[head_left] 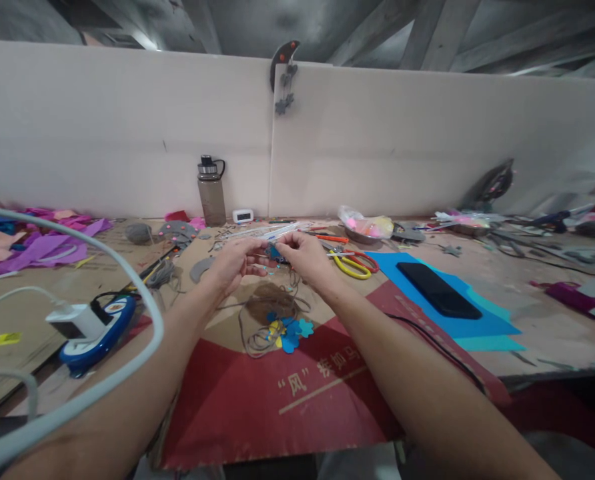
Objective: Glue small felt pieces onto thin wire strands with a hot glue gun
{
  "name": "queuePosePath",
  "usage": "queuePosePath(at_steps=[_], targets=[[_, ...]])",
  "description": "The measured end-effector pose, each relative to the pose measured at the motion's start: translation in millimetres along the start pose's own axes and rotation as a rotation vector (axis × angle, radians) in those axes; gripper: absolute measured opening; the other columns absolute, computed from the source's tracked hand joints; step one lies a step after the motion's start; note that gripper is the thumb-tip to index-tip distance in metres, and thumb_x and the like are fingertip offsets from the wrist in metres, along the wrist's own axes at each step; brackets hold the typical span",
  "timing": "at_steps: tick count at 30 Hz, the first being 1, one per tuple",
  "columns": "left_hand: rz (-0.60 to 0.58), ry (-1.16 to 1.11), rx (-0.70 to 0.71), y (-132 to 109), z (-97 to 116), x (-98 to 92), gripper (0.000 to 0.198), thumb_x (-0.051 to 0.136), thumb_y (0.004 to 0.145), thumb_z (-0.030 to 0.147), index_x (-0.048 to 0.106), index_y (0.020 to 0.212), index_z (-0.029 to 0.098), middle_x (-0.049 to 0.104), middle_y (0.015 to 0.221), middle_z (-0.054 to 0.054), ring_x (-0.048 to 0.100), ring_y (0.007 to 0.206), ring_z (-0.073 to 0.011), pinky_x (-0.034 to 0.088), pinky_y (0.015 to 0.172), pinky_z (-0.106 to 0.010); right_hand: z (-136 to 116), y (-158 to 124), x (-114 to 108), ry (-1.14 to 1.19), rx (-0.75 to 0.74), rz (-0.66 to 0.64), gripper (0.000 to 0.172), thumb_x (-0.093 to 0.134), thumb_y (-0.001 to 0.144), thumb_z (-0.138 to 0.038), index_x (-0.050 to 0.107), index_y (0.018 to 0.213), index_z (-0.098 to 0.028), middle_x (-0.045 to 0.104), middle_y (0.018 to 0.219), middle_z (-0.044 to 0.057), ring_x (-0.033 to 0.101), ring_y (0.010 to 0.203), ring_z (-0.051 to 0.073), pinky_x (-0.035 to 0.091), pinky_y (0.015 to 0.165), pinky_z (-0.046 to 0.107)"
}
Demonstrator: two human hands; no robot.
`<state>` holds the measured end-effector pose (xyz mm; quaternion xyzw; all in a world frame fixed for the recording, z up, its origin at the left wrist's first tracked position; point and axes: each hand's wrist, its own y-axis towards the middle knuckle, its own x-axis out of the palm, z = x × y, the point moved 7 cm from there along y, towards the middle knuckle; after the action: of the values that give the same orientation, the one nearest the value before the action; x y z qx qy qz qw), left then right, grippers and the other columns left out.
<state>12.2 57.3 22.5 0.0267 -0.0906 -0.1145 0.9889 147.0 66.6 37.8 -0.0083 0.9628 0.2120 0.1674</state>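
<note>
At the frame's centre, the right hand (301, 255) pinched a small blue piece (273, 253). The left hand (233, 263) was half curled beside it, grip unclear. Blue flower cutouts (291, 335) lay below centre.

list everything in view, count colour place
bottle: 1, grey, back
device: 1, white, beside bottle
crescent: 1, dark, top centre
bag: 1, clear, back right
scraps: many, mostly purple, left
power strip: 1, blue, left
cables: several, white, left
scissors: uncounted, yellow-handled, right
phone: 1, black, on sheets
sheets: several, blue, right
cardboard: 1, red and tan, below
flowers: several, blue and yellow, on cardboard
cord: uncounted, brown, by flowers
small clutter: uncounted, mixed, throughout
piece: at least 1, blue, at right fingertips
left hand: 1, by piece
right hand: 1, holding piece
</note>
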Motion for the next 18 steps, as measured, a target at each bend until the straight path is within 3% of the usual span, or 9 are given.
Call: queuePosePath(at_steps=[6,12,18], targets=[[-0.005,0.201,0.086,1.1,2.4,-0.5,0.031,0.068,0.067,0.034,0.063,0.089,0.014,0.066,0.073,-0.006,0.065,0.062,-0.0171,0.047,0.047,-0.022,-4.1,-2.4,3.1,-0.067,-0.022,-0.018,0.010,0.054,0.070,-0.026,0.057,0.068,-0.017,0.054,0.059,-0.002,0.047,0.054,0.010,0.035,0.052,0.023],[0.024,0.316,0.130,0.5,3.9,-0.2,0.021,0.066,0.069,0.032,0.063,0.079,0.013,0.065,0.067,-0.006,0.064,0.059,-0.0148,0.046,0.048,-0.022,-9.9,-8.8,5.3,-0.152,-0.101,0.011,0.011,0.054,0.072,-0.026,0.058,0.071,-0.016,0.055,0.058,-0.003,0.045,0.052,0.009,0.033,0.050,0.022],[0.111,0.367,0.164,1.5,6.5,-6.4,0.013,0.062,0.072,0.028,0.063,0.075,0.016,0.062,0.062,-0.002,0.062,0.054,-0.0131,0.042,0.045,-0.020,-13.1,-8.6,10.6,-0.119,-0.158,-0.050,0.012,0.052,0.075,-0.025,0.059,0.078,-0.016,0.055,0.062,-0.002,0.048,0.056,0.010,0.036,0.054,0.023]])
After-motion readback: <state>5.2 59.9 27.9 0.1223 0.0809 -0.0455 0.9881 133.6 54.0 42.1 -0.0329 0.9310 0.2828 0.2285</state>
